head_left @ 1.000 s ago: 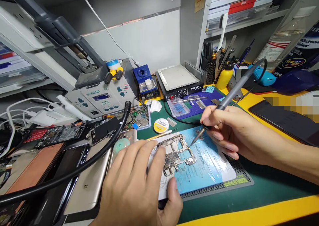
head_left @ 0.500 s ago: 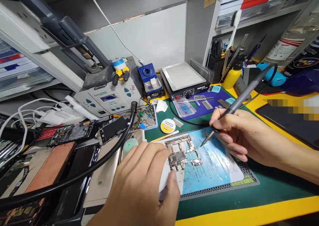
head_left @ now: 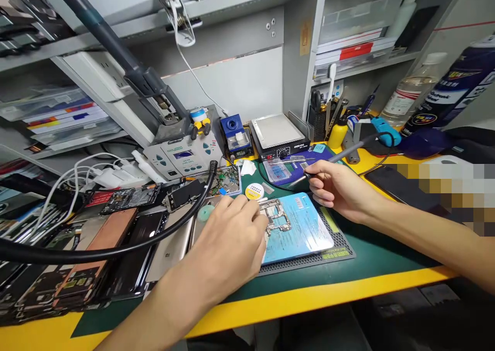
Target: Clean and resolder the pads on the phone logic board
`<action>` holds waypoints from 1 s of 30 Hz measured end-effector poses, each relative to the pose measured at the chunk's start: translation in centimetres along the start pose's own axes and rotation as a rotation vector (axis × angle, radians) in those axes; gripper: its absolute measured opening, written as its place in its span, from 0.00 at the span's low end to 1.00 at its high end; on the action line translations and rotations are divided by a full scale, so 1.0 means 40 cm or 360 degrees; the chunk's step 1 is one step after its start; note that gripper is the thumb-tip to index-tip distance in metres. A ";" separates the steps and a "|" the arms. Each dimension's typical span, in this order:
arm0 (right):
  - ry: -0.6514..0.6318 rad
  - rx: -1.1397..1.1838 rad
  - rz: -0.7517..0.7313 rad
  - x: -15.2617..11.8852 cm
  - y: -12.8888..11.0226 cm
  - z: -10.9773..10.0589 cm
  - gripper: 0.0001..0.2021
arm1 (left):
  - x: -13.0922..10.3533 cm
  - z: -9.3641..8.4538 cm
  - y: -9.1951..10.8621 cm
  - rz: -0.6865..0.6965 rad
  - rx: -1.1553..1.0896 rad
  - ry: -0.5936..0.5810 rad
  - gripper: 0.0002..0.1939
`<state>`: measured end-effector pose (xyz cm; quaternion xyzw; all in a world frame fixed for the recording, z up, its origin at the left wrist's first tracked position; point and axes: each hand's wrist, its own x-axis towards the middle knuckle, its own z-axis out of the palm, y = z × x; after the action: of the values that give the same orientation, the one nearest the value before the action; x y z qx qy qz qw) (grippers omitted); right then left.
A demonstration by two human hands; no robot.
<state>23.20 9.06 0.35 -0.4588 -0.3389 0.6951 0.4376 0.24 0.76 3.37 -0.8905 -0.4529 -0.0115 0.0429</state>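
Observation:
A phone circuit board point(head_left: 284, 222) lies on a blue pad point(head_left: 309, 232), partly covered by my left hand point(head_left: 235, 232). That hand is closed over the board's left side, its fingers curled; whatever they grip is hidden. Pen-style, my right hand point(head_left: 334, 186) holds a soldering iron point(head_left: 350, 149) by its grey handle. The iron's tip points left, beyond the far edge of the pad and apart from the board. A round yellow-and-white tin point(head_left: 254, 191) sits just behind the board.
To the left, a thick black hose point(head_left: 170, 227) arches over several phones point(head_left: 170, 253). A hot-air station point(head_left: 185, 155), a blue iron stand point(head_left: 233, 129) and a heating plate point(head_left: 278, 129) stand behind. Bottles point(head_left: 404, 96) are at the right.
The soldering iron's tip has left the board's edge and moved back beyond the pad. My left fingers are curled tighter, and the whitish thing under them no longer shows. The camera view has shifted.

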 end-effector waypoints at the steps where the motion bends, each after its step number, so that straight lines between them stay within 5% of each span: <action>1: -0.0013 0.0005 0.0004 0.001 0.001 -0.001 0.17 | 0.001 0.001 0.006 0.0021 0.0037 -0.0009 0.11; 17: -0.0113 0.0096 -0.0098 0.013 0.000 -0.016 0.14 | 0.020 0.010 0.037 0.0228 0.0074 0.0018 0.09; 30: -0.0118 0.0141 -0.0109 0.009 -0.006 -0.021 0.13 | -0.008 0.028 0.019 -0.0029 -0.0222 0.0389 0.09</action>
<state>23.98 9.56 0.15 -0.4012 -0.3392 0.7106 0.4681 0.65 0.15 2.19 -0.8791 -0.4504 -0.1517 0.0356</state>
